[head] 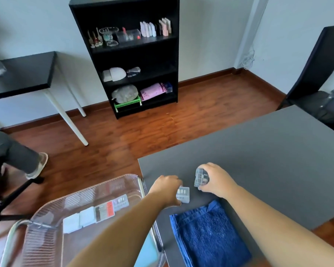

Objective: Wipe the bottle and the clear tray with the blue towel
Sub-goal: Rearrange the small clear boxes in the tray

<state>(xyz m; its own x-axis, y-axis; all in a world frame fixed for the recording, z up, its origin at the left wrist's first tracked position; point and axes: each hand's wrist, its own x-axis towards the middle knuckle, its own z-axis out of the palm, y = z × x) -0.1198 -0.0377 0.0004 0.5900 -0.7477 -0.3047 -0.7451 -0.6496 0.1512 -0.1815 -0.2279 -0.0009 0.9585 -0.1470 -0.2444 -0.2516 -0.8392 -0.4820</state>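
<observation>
We see both hands over the grey table (258, 160), close together but not touching. The left hand (166, 187) curls its fingers onto a small clear box (183, 194) lying flat on the table, just right of its knuckles. The right hand (218, 180) grips a second clear box (201, 178), tilted up on edge, with fingers above and thumb below. Whether this box touches the table, we cannot tell. The blue towel (210, 234) lies folded on the table just nearer to us than both hands, between the two forearms. The clear tray (81, 197) sits left of the left hand, beside that forearm and off the table's edge, holding several small packets (96, 212).
</observation>
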